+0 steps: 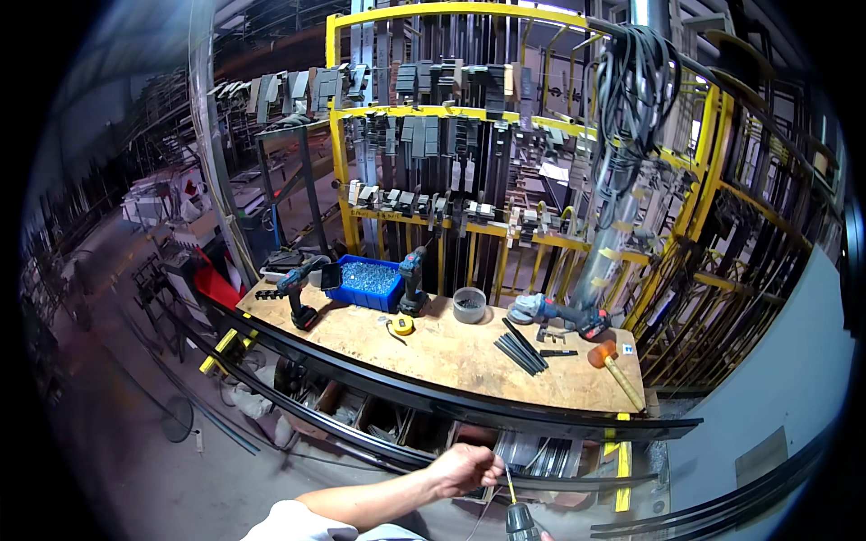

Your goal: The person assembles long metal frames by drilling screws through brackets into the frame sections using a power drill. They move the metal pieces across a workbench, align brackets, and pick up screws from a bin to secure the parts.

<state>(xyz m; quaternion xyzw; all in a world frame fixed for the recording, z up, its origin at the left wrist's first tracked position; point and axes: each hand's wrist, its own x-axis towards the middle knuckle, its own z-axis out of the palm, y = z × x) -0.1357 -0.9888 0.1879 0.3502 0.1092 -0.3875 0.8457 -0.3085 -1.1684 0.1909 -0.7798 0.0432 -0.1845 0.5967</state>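
My left hand (465,470) reaches in from the lower edge with its fingers pinched together, right by the tip of a long thin bit (511,488). Whatever sits between those fingertips is too small to make out. The bit points upward out of the dark chuck of a power drill (520,520), whose body runs off the lower edge. Only a sliver of my right hand (546,536) shows beside the drill; the rest lies outside the picture. Just beyond both hands, long black metal profiles (406,386) run along the front of the workbench.
On the wooden workbench (451,361) are two cordless drills (295,290), a blue bin of screws (365,302), a yellow tape measure (400,325), a clear tub (469,316), an angle grinder (555,313), black strips (520,349) and a mallet (622,379). Behind stands a yellow rack (336,171).
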